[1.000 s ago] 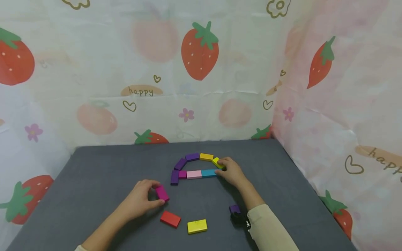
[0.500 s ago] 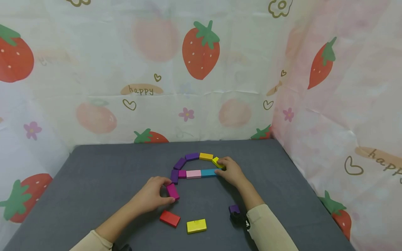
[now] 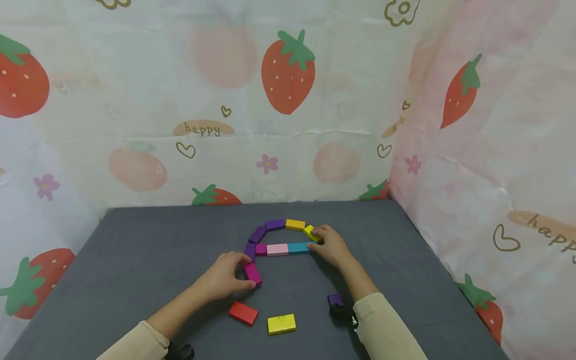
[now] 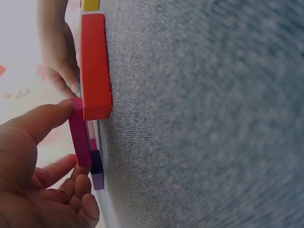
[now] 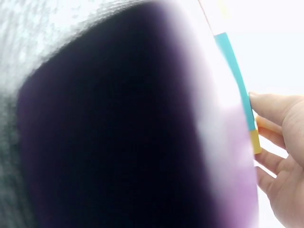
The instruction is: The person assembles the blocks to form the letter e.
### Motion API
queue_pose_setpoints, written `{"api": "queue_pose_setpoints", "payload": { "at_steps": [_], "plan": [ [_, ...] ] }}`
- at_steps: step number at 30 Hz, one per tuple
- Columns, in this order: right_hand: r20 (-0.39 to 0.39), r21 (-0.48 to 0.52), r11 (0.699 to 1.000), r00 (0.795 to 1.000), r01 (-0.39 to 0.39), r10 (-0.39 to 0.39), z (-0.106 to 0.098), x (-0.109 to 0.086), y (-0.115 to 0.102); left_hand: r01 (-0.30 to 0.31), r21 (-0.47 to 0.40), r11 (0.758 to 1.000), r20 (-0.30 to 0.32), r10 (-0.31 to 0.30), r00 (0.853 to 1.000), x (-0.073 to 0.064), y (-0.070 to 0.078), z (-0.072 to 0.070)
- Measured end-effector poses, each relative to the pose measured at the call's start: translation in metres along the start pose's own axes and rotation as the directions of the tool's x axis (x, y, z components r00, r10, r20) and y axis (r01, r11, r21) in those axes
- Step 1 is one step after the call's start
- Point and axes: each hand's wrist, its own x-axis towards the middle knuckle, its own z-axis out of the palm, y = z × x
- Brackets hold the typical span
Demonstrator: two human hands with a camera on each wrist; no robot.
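Observation:
My left hand (image 3: 227, 277) pinches a magenta block (image 3: 253, 273) between thumb and fingertips, its far end right at the near end of a purple block (image 3: 250, 251). The left wrist view shows that magenta block (image 4: 80, 133) on edge between thumb and fingers. My right hand (image 3: 332, 246) is at the right end of the block figure, thumb against a blue block (image 3: 298, 248) and fingers on a yellow block (image 3: 310, 232); part of both is hidden. The right wrist view shows the thumb at the blue block (image 5: 240, 80), fingers around the yellow end.
An arc of purple blocks (image 3: 275, 225) and an orange-yellow block (image 3: 295, 225) curves behind a row with a pink block (image 3: 277, 249). Nearer lie a red block (image 3: 243, 313) and a yellow block (image 3: 281, 324). A purple block (image 3: 335, 299) lies by the right wrist's camera.
My left hand has carried the magenta block rightward and slightly away from me, up to the purple block's near end. My right hand has stayed in place.

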Motion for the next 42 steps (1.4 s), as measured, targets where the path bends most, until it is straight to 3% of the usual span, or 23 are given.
{"api": "queue_pose_setpoints", "payload": {
  "at_steps": [24, 42],
  "plan": [
    [0.001, 0.002, 1.000, 1.000, -0.007, 0.007, 0.0008, -0.0022, -0.0006, -0.035, 0.031, 0.999, -0.017, 0.035, 0.999, 0.0023, -0.0025, 0.0090],
    [-0.002, -0.002, 1.000, 1.000, -0.002, 0.002, 0.0014, -0.0001, 0.0001, 0.011, 0.066, 0.998, -0.050, -0.007, 0.999, 0.0018, -0.0002, 0.0093]
  ]
}}
